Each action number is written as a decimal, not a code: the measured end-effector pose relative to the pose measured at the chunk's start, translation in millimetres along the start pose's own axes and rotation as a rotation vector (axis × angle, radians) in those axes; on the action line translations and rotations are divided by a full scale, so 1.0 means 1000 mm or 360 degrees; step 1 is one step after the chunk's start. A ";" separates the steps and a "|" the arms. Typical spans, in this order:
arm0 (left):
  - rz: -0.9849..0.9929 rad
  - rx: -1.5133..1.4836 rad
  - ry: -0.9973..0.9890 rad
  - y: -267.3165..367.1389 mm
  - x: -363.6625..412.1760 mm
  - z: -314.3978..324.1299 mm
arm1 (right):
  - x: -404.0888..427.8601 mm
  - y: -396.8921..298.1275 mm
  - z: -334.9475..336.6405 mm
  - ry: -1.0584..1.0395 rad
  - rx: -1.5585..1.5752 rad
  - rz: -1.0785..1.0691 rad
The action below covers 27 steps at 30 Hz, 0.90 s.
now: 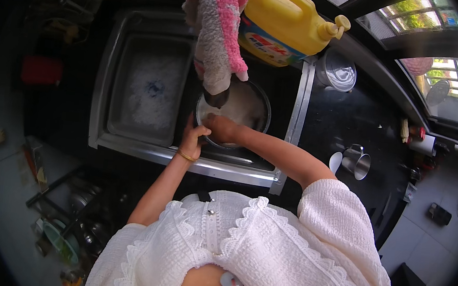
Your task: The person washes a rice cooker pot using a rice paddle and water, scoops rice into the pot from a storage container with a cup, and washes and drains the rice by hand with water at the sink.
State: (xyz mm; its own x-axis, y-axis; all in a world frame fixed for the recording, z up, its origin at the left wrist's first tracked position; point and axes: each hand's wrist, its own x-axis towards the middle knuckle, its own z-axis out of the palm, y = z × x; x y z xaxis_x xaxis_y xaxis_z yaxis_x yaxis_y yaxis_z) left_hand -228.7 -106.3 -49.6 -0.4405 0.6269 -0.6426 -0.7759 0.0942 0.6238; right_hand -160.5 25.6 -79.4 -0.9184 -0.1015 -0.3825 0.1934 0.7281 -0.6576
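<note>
A round metal pot with cloudy liquid in it stands in the right basin of a double sink. My left hand grips the pot's left rim, thumb on top. Inside the pot, near that same side, is my right hand; its fingers are partly hidden and I cannot tell whether they hold anything. Pink and grey cloths hang over the faucet, whose dark end points down above the pot. In the left basin there is water with white foam.
A yellow detergent jug with a pump lies behind the sink, close to a metal container. On the dark counter at right are a steel mug and a white spoon. The sink's metal edge runs in front of me.
</note>
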 end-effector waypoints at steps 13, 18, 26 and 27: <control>0.0084 -0.0145 -0.0017 0.007 0.007 -0.001 | -0.004 0.015 -0.050 0.0167 -0.0255 0.0777; 0.0124 -0.0107 0.0025 0.006 0.000 -0.003 | -0.004 -0.023 -0.029 -0.0522 -0.0124 0.0470; 0.0098 -0.0114 -0.0070 0.001 0.008 -0.007 | 0.047 0.063 -0.006 0.0465 -0.0402 -0.0098; 0.0108 -0.0125 -0.0054 0.001 0.007 -0.010 | 0.042 0.065 -0.014 0.0600 0.0030 0.0063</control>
State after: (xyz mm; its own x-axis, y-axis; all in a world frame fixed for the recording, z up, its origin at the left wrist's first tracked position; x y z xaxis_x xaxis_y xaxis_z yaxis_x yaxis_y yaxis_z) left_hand -237.1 -109.3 -57.3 -0.4787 0.6556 -0.5840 -0.7784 -0.0093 0.6277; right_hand -191.0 78.6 -129.2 -0.9719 0.1856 -0.1445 0.2344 0.7136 -0.6602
